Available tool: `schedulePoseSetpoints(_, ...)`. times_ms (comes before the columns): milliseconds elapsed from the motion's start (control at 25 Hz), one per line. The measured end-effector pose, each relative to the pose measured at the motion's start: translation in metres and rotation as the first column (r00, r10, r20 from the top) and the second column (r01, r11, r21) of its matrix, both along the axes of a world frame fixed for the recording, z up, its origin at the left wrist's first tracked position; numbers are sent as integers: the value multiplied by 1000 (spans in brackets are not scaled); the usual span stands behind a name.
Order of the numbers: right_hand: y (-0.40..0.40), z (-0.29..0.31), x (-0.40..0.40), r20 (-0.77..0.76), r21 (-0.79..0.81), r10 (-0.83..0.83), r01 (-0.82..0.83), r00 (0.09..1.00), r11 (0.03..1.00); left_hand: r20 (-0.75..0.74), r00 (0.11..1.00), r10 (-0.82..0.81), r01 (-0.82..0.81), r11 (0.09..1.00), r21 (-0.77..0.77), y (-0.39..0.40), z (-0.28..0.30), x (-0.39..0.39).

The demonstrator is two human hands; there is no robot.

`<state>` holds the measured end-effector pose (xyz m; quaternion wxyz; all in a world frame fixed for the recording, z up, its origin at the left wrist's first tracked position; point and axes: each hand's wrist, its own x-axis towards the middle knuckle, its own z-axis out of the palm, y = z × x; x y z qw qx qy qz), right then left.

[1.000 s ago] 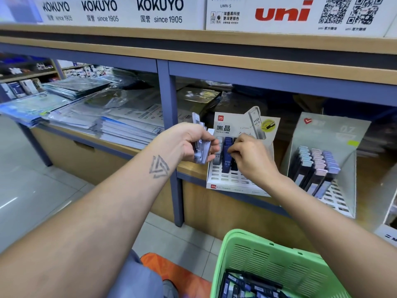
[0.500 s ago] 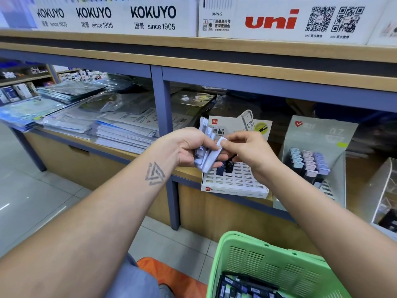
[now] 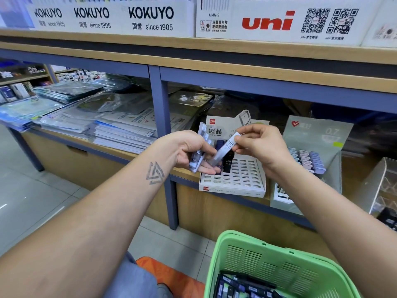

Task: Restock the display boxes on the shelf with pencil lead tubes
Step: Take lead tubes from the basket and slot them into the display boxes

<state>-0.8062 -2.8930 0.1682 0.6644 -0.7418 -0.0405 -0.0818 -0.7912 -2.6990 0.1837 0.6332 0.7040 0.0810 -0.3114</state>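
L hand (image 3: 191, 152) clamped on spare lead tubes (image 3: 198, 154) | R hand (image 3: 256, 145) pinching HB 0.5 tube (image 3: 224, 150) | risk: you miss a display box (image 3: 233, 179) slot, tube prob tips

A stationery shop, judging by the fittings. Along the top edge of the wooden shelf (image 3: 214, 50), brand placards (image 3: 111, 17) reading KOKUYO and uni. Below, at the shelf's front edge, slotted display boxes (image 3: 233, 181) of HB pencil lead tubes (image 3: 228, 163); toward its left end, stacked paper pads (image 3: 120, 134). Beneath, a green shopping basket (image 3: 279, 263) on tiled floor (image 3: 32, 201).
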Motion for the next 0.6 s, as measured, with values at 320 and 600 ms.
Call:
schedulePoseSetpoints(320,-5,-11,1,194,-427,-31,113,981,897,73,988,137,-142,988,67,11,7,3)
schedulePoseSetpoints(600,39,-24,15,350,-647,72,186,934,739,79,983,168,-167,986,-12,16,12,1)
